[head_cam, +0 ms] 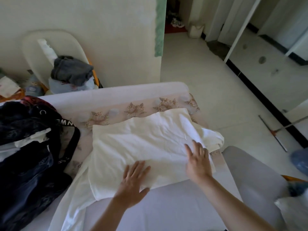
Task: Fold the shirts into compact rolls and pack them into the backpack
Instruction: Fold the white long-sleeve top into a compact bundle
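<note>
A white shirt [136,144] lies spread flat on the bed, partly folded, with a sleeve hanging over the right edge. My left hand [133,179] presses flat on its near edge with the fingers straight. My right hand [198,162] lies flat on the shirt's right side, fingers spread. The dark patterned backpack [30,157] stands open at the left of the bed, with white cloth showing inside its mouth. Its black strap hangs down toward the shirt.
The bed [166,205] has a pale sheet and a floral blanket [136,109] along its far edge. Behind the bed stands a white chair [41,50] piled with grey clothes [71,70]. Tiled floor lies to the right, with a squeegee [273,132] on it.
</note>
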`<state>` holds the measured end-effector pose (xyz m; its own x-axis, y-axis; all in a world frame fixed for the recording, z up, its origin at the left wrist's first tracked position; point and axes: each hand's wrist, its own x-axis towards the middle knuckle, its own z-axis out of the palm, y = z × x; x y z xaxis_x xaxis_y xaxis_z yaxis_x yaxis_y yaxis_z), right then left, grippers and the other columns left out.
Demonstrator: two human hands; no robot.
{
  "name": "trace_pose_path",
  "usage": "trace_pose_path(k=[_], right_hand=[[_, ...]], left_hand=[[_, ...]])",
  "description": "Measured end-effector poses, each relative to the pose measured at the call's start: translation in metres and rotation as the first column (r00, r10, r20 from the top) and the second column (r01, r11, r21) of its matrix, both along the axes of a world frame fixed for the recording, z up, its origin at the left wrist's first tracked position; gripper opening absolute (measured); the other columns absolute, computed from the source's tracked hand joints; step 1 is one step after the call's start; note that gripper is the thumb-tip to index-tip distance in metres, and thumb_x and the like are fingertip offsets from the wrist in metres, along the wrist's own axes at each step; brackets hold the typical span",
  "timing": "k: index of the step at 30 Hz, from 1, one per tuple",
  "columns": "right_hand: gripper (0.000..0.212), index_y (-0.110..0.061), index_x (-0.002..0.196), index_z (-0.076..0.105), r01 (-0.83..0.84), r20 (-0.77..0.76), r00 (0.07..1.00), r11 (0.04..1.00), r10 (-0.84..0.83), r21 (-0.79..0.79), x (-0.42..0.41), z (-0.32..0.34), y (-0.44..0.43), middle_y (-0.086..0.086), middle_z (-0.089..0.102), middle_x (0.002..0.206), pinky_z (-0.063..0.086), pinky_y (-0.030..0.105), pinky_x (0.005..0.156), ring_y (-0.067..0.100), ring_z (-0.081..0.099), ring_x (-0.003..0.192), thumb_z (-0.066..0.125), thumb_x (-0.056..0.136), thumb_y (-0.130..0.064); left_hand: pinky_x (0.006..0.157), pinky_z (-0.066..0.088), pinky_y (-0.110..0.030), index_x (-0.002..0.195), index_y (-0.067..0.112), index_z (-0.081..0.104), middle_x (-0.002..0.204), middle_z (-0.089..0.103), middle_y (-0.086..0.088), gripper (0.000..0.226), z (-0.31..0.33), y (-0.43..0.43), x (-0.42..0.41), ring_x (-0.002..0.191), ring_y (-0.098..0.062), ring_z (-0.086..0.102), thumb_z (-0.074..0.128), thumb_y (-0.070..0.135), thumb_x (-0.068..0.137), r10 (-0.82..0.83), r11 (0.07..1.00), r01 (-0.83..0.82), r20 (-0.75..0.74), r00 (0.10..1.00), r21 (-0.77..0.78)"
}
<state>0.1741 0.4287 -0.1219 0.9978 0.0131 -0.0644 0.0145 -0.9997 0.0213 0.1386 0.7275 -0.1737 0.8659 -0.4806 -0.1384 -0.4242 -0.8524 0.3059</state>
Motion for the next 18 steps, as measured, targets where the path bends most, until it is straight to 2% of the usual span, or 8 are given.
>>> trace_pose_path(k=[2, 4, 5, 7, 9, 12, 15, 18], right_hand=[[0.086, -0.019, 0.151, 0.037, -0.300, -0.091, 0.943, 0.936, 0.320, 0.185, -0.017, -0.006, 0.036, 0.015, 0.017, 0.162, 0.026, 0.052, 0.118, 0.036, 0.021, 0.148, 0.063, 0.069, -0.023], [0.089, -0.027, 0.158, 0.016, -0.455, -0.201, 0.832, 0.843, 0.517, 0.288, -0.029, -0.013, 0.071, 0.005, -0.014, 0.166, -0.001, 0.041, 0.123, 0.022, -0.013, 0.152, 0.052, 0.076, -0.026], [0.087, -0.029, 0.158, 0.015, -0.487, -0.219, 0.800, 0.818, 0.558, 0.307, -0.034, -0.020, 0.084, 0.002, -0.016, 0.165, -0.004, 0.037, 0.122, 0.019, -0.016, 0.151, 0.049, 0.078, -0.025], [0.071, -0.028, 0.149, 0.042, -0.547, -0.135, 0.779, 0.769, 0.612, 0.330, -0.037, -0.029, 0.101, 0.005, 0.021, 0.164, 0.025, 0.034, 0.120, 0.019, 0.021, 0.150, 0.046, 0.079, -0.016], [0.051, -0.024, 0.118, 0.072, -0.595, -0.031, 0.765, 0.724, 0.644, 0.349, -0.032, -0.030, 0.104, 0.001, 0.065, 0.131, 0.055, 0.027, 0.091, 0.018, 0.064, 0.119, 0.041, 0.079, -0.015], [0.044, -0.024, 0.096, 0.077, -0.574, -0.029, 0.796, 0.770, 0.604, 0.278, -0.029, -0.023, 0.090, -0.009, 0.074, 0.104, 0.059, 0.023, 0.069, 0.011, 0.072, 0.093, 0.039, 0.074, -0.017], [0.040, -0.023, 0.088, 0.074, -0.526, -0.105, 0.824, 0.822, 0.556, 0.219, -0.042, -0.024, 0.072, -0.009, 0.073, 0.098, 0.057, 0.028, 0.058, 0.013, 0.072, 0.085, 0.038, 0.070, -0.023], [0.017, -0.019, 0.061, 0.064, -0.505, -0.139, 0.834, 0.840, 0.534, 0.199, -0.054, -0.007, 0.076, -0.006, 0.065, 0.073, 0.047, 0.025, 0.043, 0.017, 0.067, 0.059, 0.051, 0.064, -0.030]], left_hand=[[0.117, 0.007, -0.050, 0.152, 0.035, 0.030, 0.161, 0.026, 0.002, 0.087, 0.001, 0.017, -0.010, 0.149, -0.025, 0.020, 0.058, 0.062, 0.075, 0.045, 0.997, -0.045, -0.007, 0.999, 0.056], [0.117, 0.004, -0.052, 0.152, 0.036, 0.029, 0.162, 0.023, 0.001, 0.088, 0.001, 0.035, -0.020, 0.150, -0.025, 0.017, 0.057, 0.066, 0.074, 0.082, 0.992, -0.080, -0.015, 0.997, 0.101], [0.117, 0.004, -0.054, 0.151, 0.035, 0.032, 0.162, 0.024, 0.000, 0.087, 0.002, 0.043, -0.024, 0.149, -0.027, 0.017, 0.059, 0.066, 0.074, 0.118, 0.987, -0.115, -0.021, 0.993, 0.111], [0.115, 0.013, -0.058, 0.145, 0.034, 0.043, 0.159, 0.031, -0.003, 0.080, 0.006, 0.059, -0.031, 0.145, -0.032, 0.026, 0.067, 0.058, 0.073, 0.218, 0.972, -0.214, -0.036, 0.975, 0.097], [0.105, 0.036, -0.060, 0.133, 0.036, 0.055, 0.151, 0.043, -0.004, 0.058, 0.011, 0.071, -0.036, 0.135, -0.037, 0.042, 0.066, 0.046, 0.077, 0.255, 0.964, -0.253, -0.012, 0.967, 0.079], [0.088, 0.056, -0.045, 0.118, 0.041, 0.065, 0.140, 0.055, 0.004, 0.038, 0.018, 0.077, -0.050, 0.124, -0.032, 0.056, 0.047, 0.045, 0.085, 0.189, 0.981, -0.190, 0.033, 0.981, 0.033], [0.088, 0.056, -0.036, 0.114, 0.041, 0.069, 0.135, 0.058, 0.013, 0.037, 0.022, 0.068, -0.069, 0.125, -0.014, 0.052, 0.049, 0.054, 0.086, 0.175, 0.984, -0.173, 0.061, 0.983, -0.047], [0.090, 0.053, -0.035, 0.117, 0.032, 0.065, 0.125, 0.061, 0.012, 0.031, 0.029, 0.069, -0.086, 0.116, -0.012, 0.053, 0.050, 0.040, 0.092, 0.353, 0.927, -0.330, 0.114, 0.929, -0.179]])
